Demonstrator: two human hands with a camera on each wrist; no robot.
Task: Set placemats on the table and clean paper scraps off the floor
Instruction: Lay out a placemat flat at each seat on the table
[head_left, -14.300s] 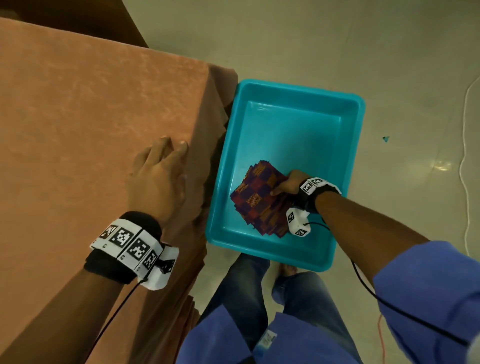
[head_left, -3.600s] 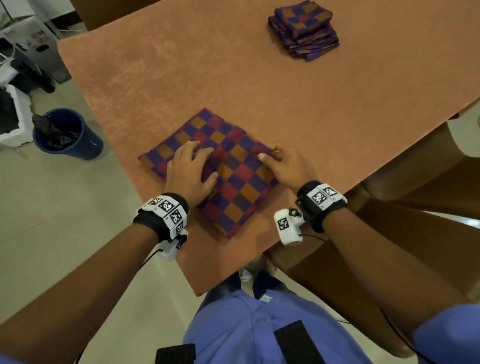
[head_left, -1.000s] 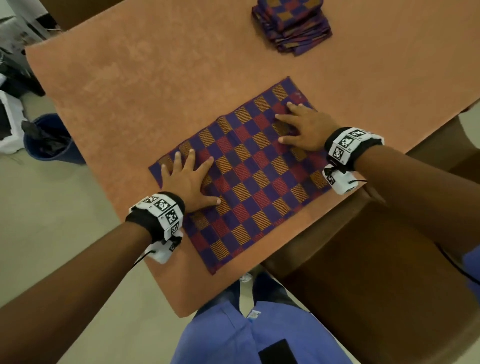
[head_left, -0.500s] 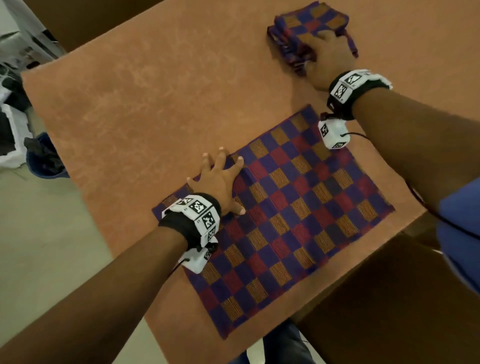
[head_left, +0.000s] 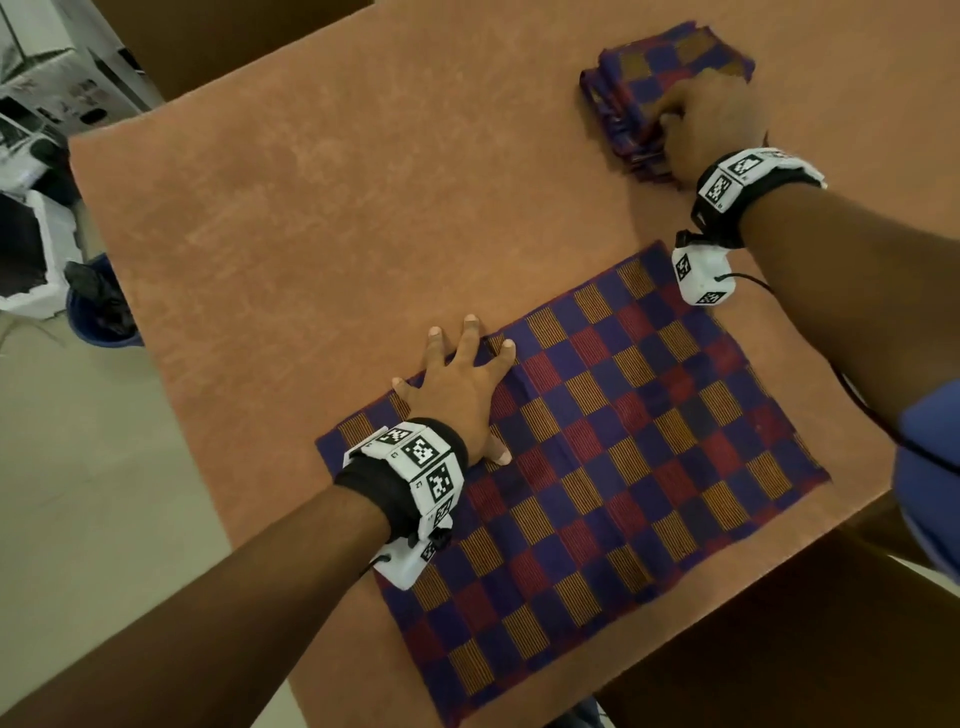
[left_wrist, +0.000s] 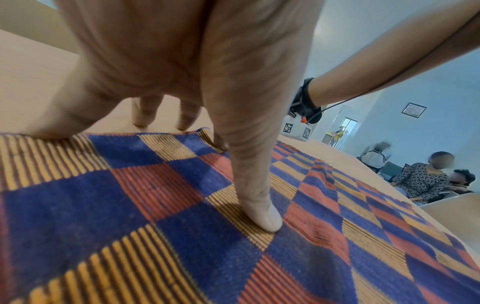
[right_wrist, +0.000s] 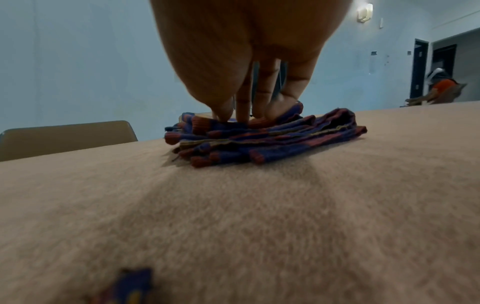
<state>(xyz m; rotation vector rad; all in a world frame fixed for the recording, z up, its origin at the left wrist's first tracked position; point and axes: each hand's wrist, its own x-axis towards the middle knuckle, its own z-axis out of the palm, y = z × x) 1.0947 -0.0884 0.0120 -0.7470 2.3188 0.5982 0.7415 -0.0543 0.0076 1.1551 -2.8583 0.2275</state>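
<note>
A purple, red and orange checked placemat (head_left: 623, 467) lies unfolded on the near part of the orange-brown table (head_left: 311, 208). My left hand (head_left: 457, 374) rests on the placemat's far left corner with its fingers spread flat; in the left wrist view the thumb presses the placemat (left_wrist: 155, 205). At the far right, a stack of folded placemats (head_left: 649, 67) sits on the table. My right hand (head_left: 711, 119) is on top of the stack. In the right wrist view its fingertips (right_wrist: 244, 119) curl onto the top folded piece of the stack (right_wrist: 272, 139), whose edge lifts slightly.
A blue bucket (head_left: 101, 322) and white boxes (head_left: 31, 260) stand on the floor to the left. Brown chairs stand at the table's near right (head_left: 779, 649) and far side (head_left: 223, 36). Several people (left_wrist: 420, 179) sit in the room beyond the table.
My right hand left the spread placemat and reached to the folded stack, where it now curls onto the top piece. My left hand slid to the placemat's far left corner.
</note>
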